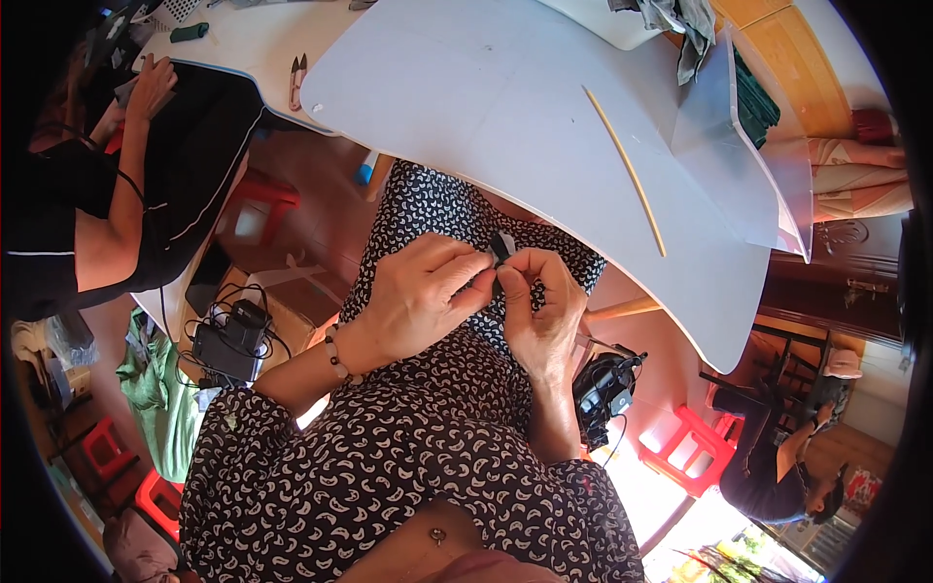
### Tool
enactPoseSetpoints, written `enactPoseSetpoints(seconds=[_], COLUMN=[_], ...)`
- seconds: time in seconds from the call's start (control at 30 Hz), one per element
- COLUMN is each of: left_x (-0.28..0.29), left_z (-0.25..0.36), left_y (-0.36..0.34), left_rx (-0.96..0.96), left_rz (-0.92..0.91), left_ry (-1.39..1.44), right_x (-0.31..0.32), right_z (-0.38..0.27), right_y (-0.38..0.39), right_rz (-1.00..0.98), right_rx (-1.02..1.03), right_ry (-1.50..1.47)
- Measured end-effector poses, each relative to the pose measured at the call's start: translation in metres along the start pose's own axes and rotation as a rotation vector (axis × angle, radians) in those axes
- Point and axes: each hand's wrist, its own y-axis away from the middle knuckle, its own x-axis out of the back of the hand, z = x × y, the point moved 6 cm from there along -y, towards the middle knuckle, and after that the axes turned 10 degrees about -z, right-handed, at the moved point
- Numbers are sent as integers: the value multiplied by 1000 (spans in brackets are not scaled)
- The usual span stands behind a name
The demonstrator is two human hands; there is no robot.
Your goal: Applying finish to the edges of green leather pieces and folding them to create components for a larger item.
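My left hand (420, 296) and my right hand (537, 306) meet over my lap, just below the near edge of a white table (486, 107). Both pinch a small black piece (500, 248) between thumbs and fingertips; most of it is hidden by the fingers. Under the hands lies my black dress with white crescent marks (428, 428). A bead bracelet (336, 358) sits on my left wrist.
A long thin wooden stick (627, 170) lies on the table, thread snips (296, 81) at its far left. Another person (107, 165) in black works at the left. A black device with cables (603, 389) lies on the floor, red stools (695, 447) nearby.
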Motion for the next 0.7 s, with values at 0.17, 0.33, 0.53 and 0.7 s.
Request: enactPoseSetpoints(seconds=[0.17,0.33,0.53,0.7], left_x=[0,-4,-17,-2], left_z=[-12,-19,-30,-35], left_y=[-2,3,13,9], left_rx=[127,269,481,363], left_rz=[-99,-206,-205,-170], left_ry=[198,578,931,558], right_x=[-6,-24,-48,-23], right_z=[22,37,45,36], right_y=[1,10,9,0], right_rz=[-187,-299,-315,-130], right_rx=[-184,-266,-273,-162], right_ry=[-342,-935,-1457,-750])
